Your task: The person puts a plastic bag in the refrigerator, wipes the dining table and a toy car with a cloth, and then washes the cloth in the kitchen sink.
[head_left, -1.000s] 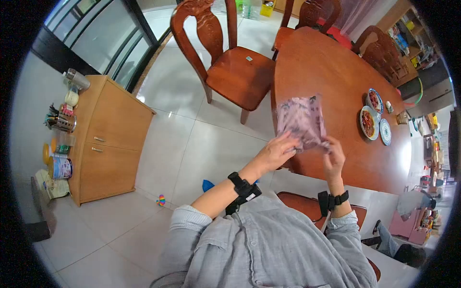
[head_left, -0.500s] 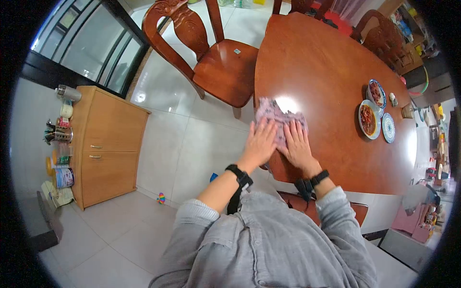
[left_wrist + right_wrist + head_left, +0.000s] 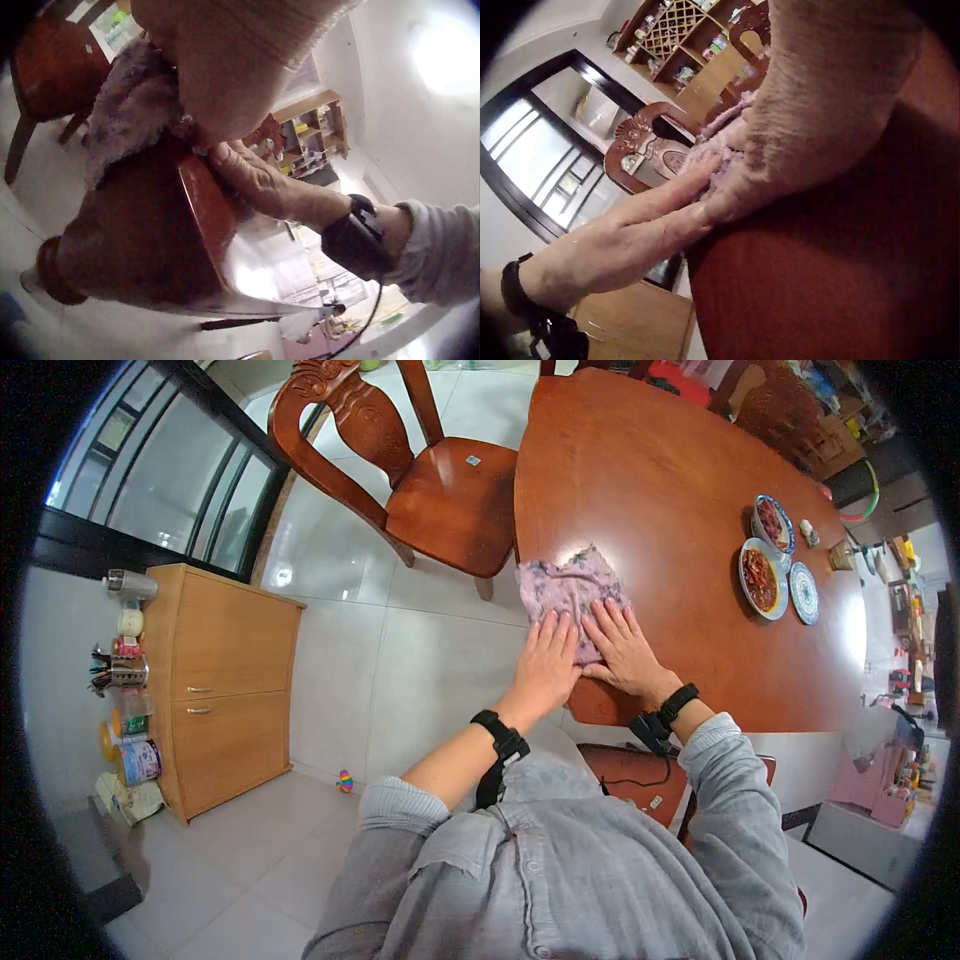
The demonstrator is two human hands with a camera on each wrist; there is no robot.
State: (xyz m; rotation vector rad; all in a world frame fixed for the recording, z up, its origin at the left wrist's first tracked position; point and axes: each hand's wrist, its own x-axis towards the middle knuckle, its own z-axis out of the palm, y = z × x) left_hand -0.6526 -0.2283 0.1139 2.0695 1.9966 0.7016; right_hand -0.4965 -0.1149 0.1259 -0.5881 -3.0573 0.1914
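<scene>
A pink patterned cloth (image 3: 570,588) lies on the corner of the wooden table (image 3: 640,480) in the head view. Both hands rest flat on its near part with fingers extended, the left hand (image 3: 546,665) on the left and the right hand (image 3: 628,652) beside it, their thumbs close together. In the left wrist view the cloth (image 3: 131,109) hangs over the table edge, partly behind the near left hand (image 3: 232,64). From the right wrist, the cloth (image 3: 724,142) shows beyond the right hand (image 3: 817,97); the palms hide the part beneath them.
Two dishes of food (image 3: 762,582) and a patterned plate (image 3: 804,594) stand on the table's right side. A wooden chair (image 3: 455,505) is at the table's left edge. A low cabinet (image 3: 235,690) stands at the far left, and a small colourful object (image 3: 345,781) lies on the floor.
The cloth, lifted and gripped by both hands a second ago, now lies on the table under flat palms. Since half a second ago it looks more spread out, and the head view has shifted.
</scene>
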